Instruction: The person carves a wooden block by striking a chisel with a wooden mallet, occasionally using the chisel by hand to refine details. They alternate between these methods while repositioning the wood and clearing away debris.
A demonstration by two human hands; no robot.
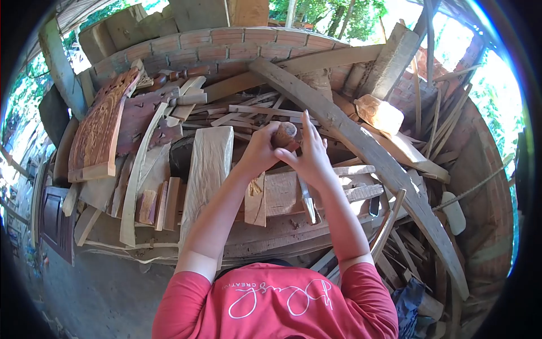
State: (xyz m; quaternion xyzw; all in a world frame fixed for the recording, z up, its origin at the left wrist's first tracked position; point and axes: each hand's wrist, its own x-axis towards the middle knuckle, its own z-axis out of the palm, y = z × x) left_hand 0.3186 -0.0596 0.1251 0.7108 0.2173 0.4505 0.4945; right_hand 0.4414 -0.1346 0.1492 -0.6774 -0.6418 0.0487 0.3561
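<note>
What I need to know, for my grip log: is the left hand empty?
No, the left hand has its fingers curled around a round-ended brown piece.

The person wears a pinkish-red shirt (271, 308), nearer the camera than the bare left hand (264, 148) and right hand (309, 153). Its short sleeves stop behind the hands, leaving the forearms uncovered. White looping script (279, 298) crosses the front, with small capitals (239, 285) beside it (upside down from here, apparently reading "CREATIV", the end unclear). A dark strip (285, 262) edges the shirt on the side towards the hands.
</note>
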